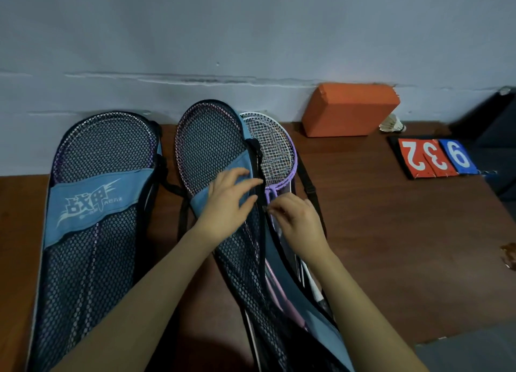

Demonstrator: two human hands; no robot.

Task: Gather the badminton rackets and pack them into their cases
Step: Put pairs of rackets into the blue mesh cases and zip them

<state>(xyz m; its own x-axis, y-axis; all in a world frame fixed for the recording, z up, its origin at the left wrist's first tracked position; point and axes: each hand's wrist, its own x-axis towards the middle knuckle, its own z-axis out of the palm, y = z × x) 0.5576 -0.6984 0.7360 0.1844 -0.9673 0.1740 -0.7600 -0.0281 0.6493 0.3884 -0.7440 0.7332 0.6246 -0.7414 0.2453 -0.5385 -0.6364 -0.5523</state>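
Blue mesh case point(223, 153) lies mid-frame on the brown worktop point(391, 232), a purple racket point(279, 148) half out along its right edge. Left hand point(227, 201) presses flat, fingers straight, on the case; right hand point(298, 221) pinches its zipper edge. A second case point(95, 204) lies left.

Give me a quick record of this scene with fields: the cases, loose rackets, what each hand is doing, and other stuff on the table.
left case: closed, racket inside
right case: open along its right edge
white and purple racket: head showing at the open side
left hand: pressing the right case's flap
right hand: pinching at the case's edge, apparently the zipper
other items: orange block, shuttlecock, score cards
surface: brown table
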